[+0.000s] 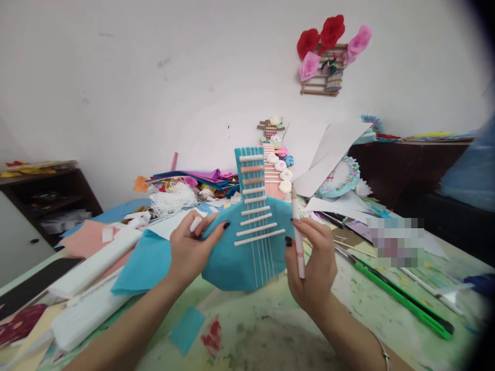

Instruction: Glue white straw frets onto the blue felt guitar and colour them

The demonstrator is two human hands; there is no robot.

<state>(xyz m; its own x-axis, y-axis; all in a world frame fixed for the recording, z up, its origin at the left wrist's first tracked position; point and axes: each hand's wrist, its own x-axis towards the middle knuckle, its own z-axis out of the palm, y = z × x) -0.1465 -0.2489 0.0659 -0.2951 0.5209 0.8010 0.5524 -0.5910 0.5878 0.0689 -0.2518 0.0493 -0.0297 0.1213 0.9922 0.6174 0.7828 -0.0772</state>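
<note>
I hold up a blue felt guitar-shaped craft (247, 242) with white sticks as frets and white strings, upright above the table. My left hand (191, 247) grips its left edge, thumb on the front, with a small white piece (195, 223) between the fingers. My right hand (311, 260) holds the right edge and also a white pen-like stick (297, 237) that stands upright against my fingers.
A green utility knife (402, 296) lies at the right. White foam blocks (93, 268) and blue felt (145, 263) lie at the left. Coloured paper, string and paper flowers (185, 188) pile up behind. A flower decoration (328, 51) hangs on the wall. Paint stains mark the table (270, 330).
</note>
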